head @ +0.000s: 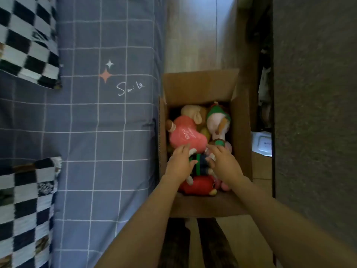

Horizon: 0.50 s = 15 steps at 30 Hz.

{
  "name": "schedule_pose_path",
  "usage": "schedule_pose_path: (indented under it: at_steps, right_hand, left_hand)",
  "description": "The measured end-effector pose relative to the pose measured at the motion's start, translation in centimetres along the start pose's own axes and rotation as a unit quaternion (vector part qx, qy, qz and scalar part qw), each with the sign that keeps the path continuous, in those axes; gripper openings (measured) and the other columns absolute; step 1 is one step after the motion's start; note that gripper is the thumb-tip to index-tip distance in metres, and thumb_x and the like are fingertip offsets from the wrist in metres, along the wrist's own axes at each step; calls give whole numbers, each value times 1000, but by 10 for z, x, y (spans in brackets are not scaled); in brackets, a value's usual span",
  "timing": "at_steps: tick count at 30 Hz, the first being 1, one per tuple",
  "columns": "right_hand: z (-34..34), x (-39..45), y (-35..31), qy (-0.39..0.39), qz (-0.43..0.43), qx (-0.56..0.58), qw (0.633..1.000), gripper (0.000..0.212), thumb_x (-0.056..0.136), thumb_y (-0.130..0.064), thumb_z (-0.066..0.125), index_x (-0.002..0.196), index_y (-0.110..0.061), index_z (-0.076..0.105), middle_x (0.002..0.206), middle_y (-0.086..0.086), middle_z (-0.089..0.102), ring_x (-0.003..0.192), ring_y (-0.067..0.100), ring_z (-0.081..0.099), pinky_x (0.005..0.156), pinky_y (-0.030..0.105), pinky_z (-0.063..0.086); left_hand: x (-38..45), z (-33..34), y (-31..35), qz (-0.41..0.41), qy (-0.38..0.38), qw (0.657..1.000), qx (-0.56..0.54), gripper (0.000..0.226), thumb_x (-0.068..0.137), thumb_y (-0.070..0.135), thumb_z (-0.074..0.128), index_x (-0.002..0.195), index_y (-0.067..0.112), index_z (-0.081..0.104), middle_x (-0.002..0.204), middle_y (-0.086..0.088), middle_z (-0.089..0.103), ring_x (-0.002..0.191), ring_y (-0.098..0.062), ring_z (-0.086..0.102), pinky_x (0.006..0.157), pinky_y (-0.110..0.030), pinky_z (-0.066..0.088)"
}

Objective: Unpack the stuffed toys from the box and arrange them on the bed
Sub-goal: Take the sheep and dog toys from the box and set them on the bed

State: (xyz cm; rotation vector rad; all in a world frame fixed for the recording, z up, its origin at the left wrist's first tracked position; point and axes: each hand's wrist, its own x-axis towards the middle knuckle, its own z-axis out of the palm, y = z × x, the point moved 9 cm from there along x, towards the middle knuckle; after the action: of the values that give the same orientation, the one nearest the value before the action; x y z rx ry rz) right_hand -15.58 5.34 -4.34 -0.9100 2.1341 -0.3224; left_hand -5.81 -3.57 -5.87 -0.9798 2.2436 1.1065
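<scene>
both hands [180,164] [224,161] grip a dark green-striped toy [200,164], fingers curled around it.

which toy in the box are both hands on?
The small dark toy with the green stripe, between the left hand and right hand; the pink heart plush lies farther back.

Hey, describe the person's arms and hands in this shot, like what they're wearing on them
Both forearms are bare up to the frame's edge: no sleeves, watch or bracelets show. The left hand has no gloves or rings that I can make out. The right hand has a small pale patch on one finger, perhaps a plaster or a ring; it is too blurred to tell.
</scene>
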Motion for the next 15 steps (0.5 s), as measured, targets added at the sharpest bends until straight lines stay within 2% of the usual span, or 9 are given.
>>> schedule_pose_path:
  at_steps: [4,8,12,15]
  right_hand:
    - [47,26,41,-44,44,27,998,54,89,-30,57,139,-18,40,139,9,44,126,28,38,102,37,33]
    - [86,46,66,-50,37,-83,995,67,83,-40,62,142,-24,34,141,3,44,126,28,32,105,38,28]
    - [100,54,78,-54,44,-139,988,68,80,-44,64,139,-23,38,120,7,57,113,26,44,91,34,31]
    - [100,59,74,-49,24,-179,982,62,78,-49,64,131,-23,47,108,6,63,103,26,54,85,35,34]
  left_hand:
    - [35,36,-36,-40,-38,998,20,63,87,33,62,141,13,35,151,-6,29,140,-24,23,112,-41,28]
    - [54,62,-51,-37,-30,999,16,64,83,34,66,138,20,39,146,-5,32,136,-26,26,109,-44,31]
    - [63,58,-58,-42,42,998,-33,52,83,33,66,131,22,51,131,-6,42,127,-24,33,104,-41,36]
    - [67,57,-63,-58,57,994,-69,44,82,32,67,125,21,58,124,-6,45,124,-22,36,104,-39,38]
